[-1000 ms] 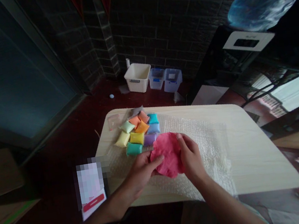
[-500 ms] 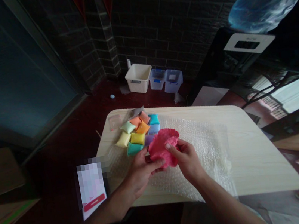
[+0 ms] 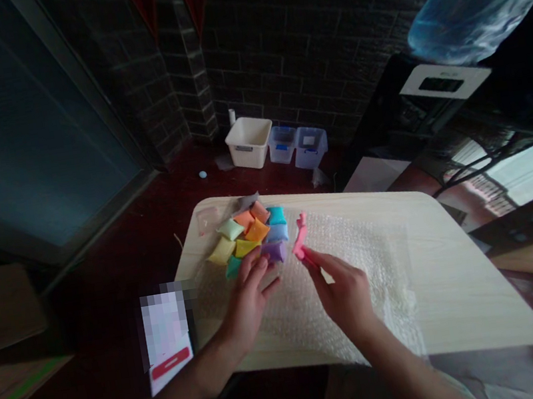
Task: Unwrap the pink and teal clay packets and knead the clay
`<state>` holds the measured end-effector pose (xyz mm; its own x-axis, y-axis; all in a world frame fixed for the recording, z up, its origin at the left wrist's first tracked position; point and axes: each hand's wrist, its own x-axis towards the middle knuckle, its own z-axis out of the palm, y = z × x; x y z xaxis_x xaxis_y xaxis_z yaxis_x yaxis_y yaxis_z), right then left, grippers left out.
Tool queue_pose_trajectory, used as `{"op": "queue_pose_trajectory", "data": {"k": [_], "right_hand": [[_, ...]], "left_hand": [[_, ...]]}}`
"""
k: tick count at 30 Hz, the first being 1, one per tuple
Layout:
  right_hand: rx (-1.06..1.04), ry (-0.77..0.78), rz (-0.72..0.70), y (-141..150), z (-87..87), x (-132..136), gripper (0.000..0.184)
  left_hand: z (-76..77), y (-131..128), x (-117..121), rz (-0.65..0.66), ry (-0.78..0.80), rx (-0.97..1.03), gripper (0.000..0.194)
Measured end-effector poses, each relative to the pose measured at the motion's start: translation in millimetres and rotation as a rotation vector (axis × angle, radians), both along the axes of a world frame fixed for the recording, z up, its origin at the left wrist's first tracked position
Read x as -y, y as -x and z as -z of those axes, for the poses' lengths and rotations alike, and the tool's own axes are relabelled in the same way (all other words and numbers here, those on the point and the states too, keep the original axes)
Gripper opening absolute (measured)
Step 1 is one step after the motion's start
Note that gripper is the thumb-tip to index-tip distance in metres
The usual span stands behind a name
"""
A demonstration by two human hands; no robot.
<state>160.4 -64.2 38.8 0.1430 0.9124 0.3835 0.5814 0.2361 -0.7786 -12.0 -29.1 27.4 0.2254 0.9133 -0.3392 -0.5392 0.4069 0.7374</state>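
Observation:
My right hand (image 3: pixel 343 285) pinches a thin flattened sheet of pink modelling clay (image 3: pixel 300 238), now seen edge-on above the bubble wrap (image 3: pixel 353 233). My left hand (image 3: pixel 249 296) is apart from the clay, its fingers spread and nothing in them. Just beyond its fingertips lies a purple packet of clay (image 3: pixel 273 251). Around it is a cluster of small pillow-shaped packets, among them a yellow packet (image 3: pixel 248 247), an orange packet (image 3: pixel 257 230), a pale green packet (image 3: pixel 230 229) and a teal packet (image 3: pixel 233 267), partly covered by my left hand.
The bubble wrap lies on a pale wooden table (image 3: pixel 465 276) with rounded corners. A white basket (image 3: pixel 249 151) and two clear plastic boxes (image 3: pixel 309 152) stand on the floor beyond. A phone-like screen (image 3: pixel 168 343) is left, a water dispenser (image 3: pixel 444 80) right.
My left hand has let go of the pink clay and moved slightly left, its fingers opening. My right hand has turned the sheet from facing me to edge-on.

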Motion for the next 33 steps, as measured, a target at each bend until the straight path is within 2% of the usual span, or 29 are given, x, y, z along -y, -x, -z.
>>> {"op": "queue_pose_trajectory", "data": {"k": [1, 3, 5, 7, 10, 13, 15, 17, 20, 24, 27, 28, 30, 33], "right_hand": [[0.089, -0.053, -0.101, 4.4, -2.6, 2.7, 0.031], [0.21, -0.106, -0.314, 12.9, -8.8, 8.1, 0.036], [0.235, -0.137, -0.414, 16.9, -15.6, 13.0, 0.044], [0.181, -0.22, -0.389, 15.6, -21.5, 16.8, 0.051], [0.239, -0.272, -0.169, 11.7, -24.0, 18.8, 0.065], [0.504, -0.139, -0.248, 14.9, -17.9, 16.2, 0.068], [0.633, -0.046, -0.297, 19.6, -12.7, 13.4, 0.067], [0.677, 0.002, -0.332, 23.1, -9.5, 11.4, 0.068], [0.631, 0.021, -0.361, 22.8, -8.4, 11.4, 0.07], [0.355, 0.018, -0.382, 12.4, -6.4, 13.8, 0.072], [-0.105, 0.082, -0.234, 3.2, -3.1, 10.9, 0.069], [-0.3, 0.142, -0.19, 1.4, -2.0, 8.8, 0.066], [-0.652, 0.344, -0.193, 0.7, -0.2, 4.0, 0.056], [-0.898, 0.542, -0.278, 3.8, 2.4, -1.2, 0.04]], "left_hand": [[-3.6, 0.0, -0.1, 0.043, 0.008, 0.083, 0.05], [-11.9, 1.2, -2.0, 0.167, 0.042, 0.2, 0.069], [-19.8, 3.8, -5.0, 0.218, 0.069, 0.239, 0.081], [-25.6, 6.3, -7.3, 0.196, 0.077, 0.236, 0.079], [-30.9, 7.4, -6.0, 0.23, 0.065, 0.206, 0.073], [-34.3, 6.0, -1.6, 0.337, 0.044, 0.217, 0.074], [-36.2, 6.1, 0.2, 0.361, 0.056, 0.259, 0.074], [-37.2, 7.6, 0.3, 0.368, 0.097, 0.329, 0.074], [-35.3, 11.7, -1.5, 0.398, 0.147, 0.477, 0.071], [-27.9, 15.9, -4.6, 0.449, 0.171, 0.63, 0.07], [-24.3, 14.4, -4.6, 0.488, 0.174, 0.664, 0.074], [-24.0, 12.9, -3.8, 0.493, 0.168, 0.655, 0.072], [-24.3, 9.2, -1.5, 0.482, 0.145, 0.615, 0.067], [-24.2, 5.3, 0.9, 0.428, 0.094, 0.504, 0.062]]}}
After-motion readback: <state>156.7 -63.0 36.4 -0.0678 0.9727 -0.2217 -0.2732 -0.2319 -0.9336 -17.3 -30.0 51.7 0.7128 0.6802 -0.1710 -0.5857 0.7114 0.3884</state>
